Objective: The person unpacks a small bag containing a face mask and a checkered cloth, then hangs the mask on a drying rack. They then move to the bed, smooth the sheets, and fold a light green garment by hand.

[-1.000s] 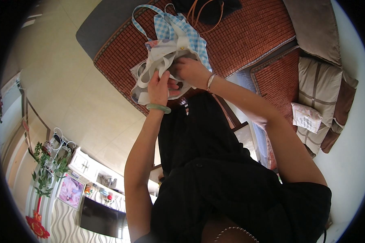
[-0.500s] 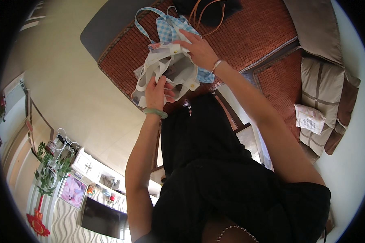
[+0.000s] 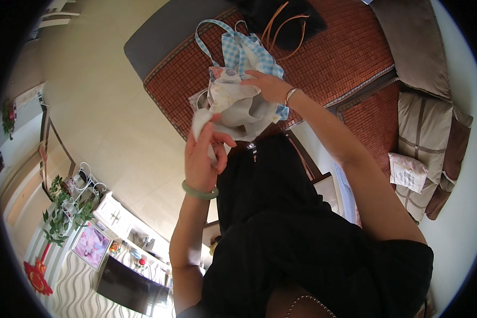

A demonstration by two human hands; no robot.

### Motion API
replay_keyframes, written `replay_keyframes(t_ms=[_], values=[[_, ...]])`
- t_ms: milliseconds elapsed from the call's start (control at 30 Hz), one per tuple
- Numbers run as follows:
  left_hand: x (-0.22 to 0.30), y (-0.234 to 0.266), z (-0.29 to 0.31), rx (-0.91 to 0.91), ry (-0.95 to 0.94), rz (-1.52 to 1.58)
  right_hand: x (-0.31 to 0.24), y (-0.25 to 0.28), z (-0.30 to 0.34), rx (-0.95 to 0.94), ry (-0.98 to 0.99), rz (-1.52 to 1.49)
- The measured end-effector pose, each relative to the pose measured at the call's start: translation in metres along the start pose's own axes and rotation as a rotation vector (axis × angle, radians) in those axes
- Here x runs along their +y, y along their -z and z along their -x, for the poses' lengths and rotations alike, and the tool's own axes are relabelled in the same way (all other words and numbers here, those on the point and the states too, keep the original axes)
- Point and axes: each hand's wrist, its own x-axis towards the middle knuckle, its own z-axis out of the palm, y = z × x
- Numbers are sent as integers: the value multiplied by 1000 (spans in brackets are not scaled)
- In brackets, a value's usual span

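Raised in front of me, my left hand (image 3: 204, 153) grips a white strap (image 3: 200, 123), its thumb and fingers bent round it; a green bangle circles that wrist. A white cloth bag (image 3: 249, 114) hangs partly open beyond that hand, its pale inside showing. My right hand (image 3: 270, 87) reaches over the bag's far side with fingers stretched out and touching the fabric; some fingertips are hard to see. Behind and partly under the white bag lies a blue-and-white checkered bag (image 3: 233, 47) with a looped handle.
The bags rest over a sofa seat covered with a reddish-brown woven mat (image 3: 344, 42). Close to the far edge is a black item with brown straps (image 3: 286, 32). Cushions (image 3: 421, 127) and a small pale packet (image 3: 408, 172) are at the right. Tiled floor (image 3: 116, 122) stretches left.
My left hand has come nearer to me, drawing the white strap with it. The bag's opening has folded and shifted, and my right hand has moved slightly down along it.
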Motion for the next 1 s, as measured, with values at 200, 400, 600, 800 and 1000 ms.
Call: replay_keyframes(t_ms=[200,400,600,800,1000], values=[[25,24,29,44,-137,101,-2,14,12,-156,-129,386],[43,35,45,149,-231,86,-22,40,31,142,-31,645],[54,59,55,74,-282,35,-166,83,31,-79,-85,-1074],[80,102,55,-24,-359,14,-287,71,19,1,132,-1059],[101,184,57,-337,-188,180,-404,-4,-22,536,190,-316]])
